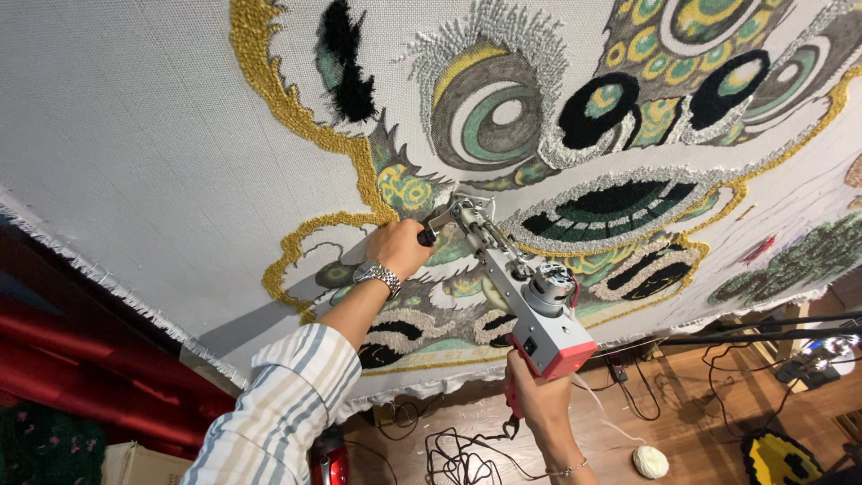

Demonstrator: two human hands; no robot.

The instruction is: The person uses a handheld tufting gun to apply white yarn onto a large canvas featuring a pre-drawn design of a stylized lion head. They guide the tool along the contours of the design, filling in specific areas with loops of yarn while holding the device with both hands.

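You are working in bright, even light, your left hand (395,247) casting a soft shadow toward seven o'clock, while wide-angle distortion is bending the edges.

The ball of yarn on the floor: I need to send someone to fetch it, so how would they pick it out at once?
Start from the big stretched cloth with its tufted pattern, and drop to the wooden floor below its lower edge. Just right of the right hand, which grips the tufting gun, lies the ball of yarn. It is round and cream-white, unlike the black cables nearby.
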